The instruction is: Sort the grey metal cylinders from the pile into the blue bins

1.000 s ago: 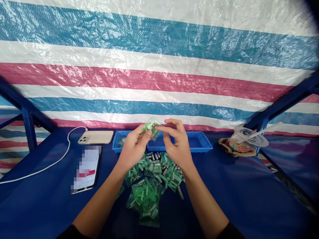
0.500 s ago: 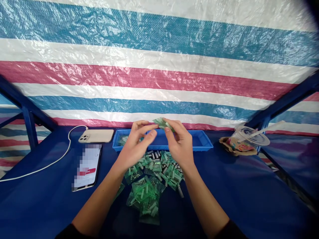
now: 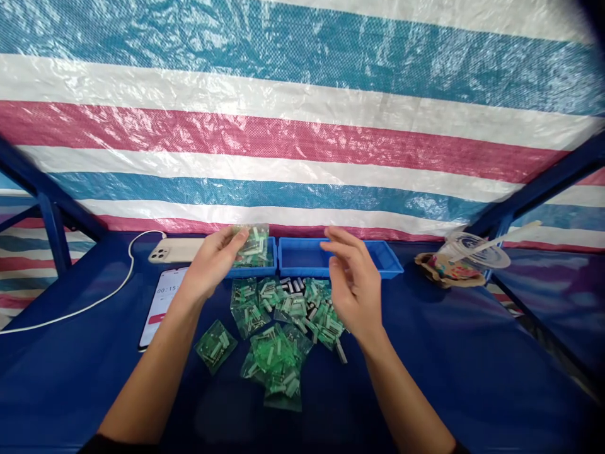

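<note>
My left hand [image 3: 215, 260] pinches a small green-tinted plastic bag [image 3: 256, 240] with pale strip-like pieces inside, held over the left blue tray [image 3: 273, 255]. Other such bags lie in that tray. To the right, my right hand [image 3: 353, 277] is empty with its fingers apart, in front of the right blue tray [image 3: 302, 257]. Between my forearms a heap of similar bags [image 3: 274, 353] spreads over the dark blue table. Loose grey and white pieces [image 3: 295, 285] lie among them near the trays. One separate bag [image 3: 215, 347] rests by my left forearm.
A phone with a lit timer screen [image 3: 163, 302] and a pale phone [image 3: 176, 250] on a white cable [image 3: 128, 277] lie at the left. At the right is a clear plastic cup [image 3: 477, 252] on a brown wrapper [image 3: 442, 277]. Striped sheeting [image 3: 302, 139] hangs behind.
The bag has passed from my right hand to my left, which has moved left over the left tray. My right hand has let go and moved slightly right and down.
</note>
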Demonstrator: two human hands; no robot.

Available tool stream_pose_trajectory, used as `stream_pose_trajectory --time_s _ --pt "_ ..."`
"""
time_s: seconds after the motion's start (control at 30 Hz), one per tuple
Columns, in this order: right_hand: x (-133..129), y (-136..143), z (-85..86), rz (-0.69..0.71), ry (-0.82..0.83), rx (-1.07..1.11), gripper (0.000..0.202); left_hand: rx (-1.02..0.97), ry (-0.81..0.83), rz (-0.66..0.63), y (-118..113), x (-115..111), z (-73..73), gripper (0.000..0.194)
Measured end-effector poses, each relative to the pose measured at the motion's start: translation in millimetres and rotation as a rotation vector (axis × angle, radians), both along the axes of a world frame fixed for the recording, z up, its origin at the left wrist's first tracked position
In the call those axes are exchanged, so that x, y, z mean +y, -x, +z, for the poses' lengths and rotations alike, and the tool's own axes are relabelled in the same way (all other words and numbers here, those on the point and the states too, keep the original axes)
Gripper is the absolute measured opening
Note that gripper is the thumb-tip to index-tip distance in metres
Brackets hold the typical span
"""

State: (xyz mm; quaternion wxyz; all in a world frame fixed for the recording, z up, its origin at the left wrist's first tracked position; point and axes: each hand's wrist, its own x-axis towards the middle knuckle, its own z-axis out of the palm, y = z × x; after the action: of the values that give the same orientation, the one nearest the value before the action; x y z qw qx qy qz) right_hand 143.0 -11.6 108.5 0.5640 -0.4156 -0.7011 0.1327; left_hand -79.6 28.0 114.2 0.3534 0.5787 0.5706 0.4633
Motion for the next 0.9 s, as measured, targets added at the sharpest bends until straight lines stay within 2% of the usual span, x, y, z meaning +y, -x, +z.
stream_pose_trajectory --time_s 0.1,0.2,0.27,0.33,0.4,0.47,0.5,0.6,0.7,0.8,0.9 --pt "-26 -34 -34.5 -0.123 0.167 -0.101 0.021 0.389 -0.062 0.143 20 -18 -20.3 0.062" --pt "-66 -66 -81.4 -0.326 0.364 -0.102 0.019 0.569 -0.079 0.153 27 -61 -48.8 0.064" --pt "-92 -79 -106.6 -0.529 0.502 -0.053 0.023 0.680 -0.155 0.067 23 -94 -69.3 0.055" --pt "-109 -86 -120.4 -0.677 0.573 0.023 0.028 0.789 -0.193 -0.052 12 -123 -86.5 0.052" --pt "-111 -87 -122.7 -0.726 0.573 0.059 0.030 0.874 -0.175 -0.227 -2 -139 -97.5 0.056" --pt "-101 -87 -117.2 -0.711 0.538 0.059 0.031 0.893 -0.154 -0.370 -14 -140 -103.2 0.054" --pt "-92 -88 -113.0 -0.703 0.510 0.058 0.032 0.872 -0.145 -0.391 -18 -136 -104.8 0.050" --pt "-65 -93 -100.7 -0.720 0.429 0.119 0.032 0.746 -0.135 -0.278 -22 -122 -108.2 0.033" --pt "-49 -98 -97.7 -0.726 0.446 0.178 0.031 0.602 -0.143 -0.111 -17 -117 -110.1 0.025" --pt "-46 -95 -105.3 -0.643 0.525 0.165 0.031 0.494 -0.186 0.049 -8 -121 -106.5 0.024" --pt "-49 -81 -108.6 -0.528 0.554 0.124 0.031 0.347 -0.168 0.165 -6 -118 -94.4 0.025"
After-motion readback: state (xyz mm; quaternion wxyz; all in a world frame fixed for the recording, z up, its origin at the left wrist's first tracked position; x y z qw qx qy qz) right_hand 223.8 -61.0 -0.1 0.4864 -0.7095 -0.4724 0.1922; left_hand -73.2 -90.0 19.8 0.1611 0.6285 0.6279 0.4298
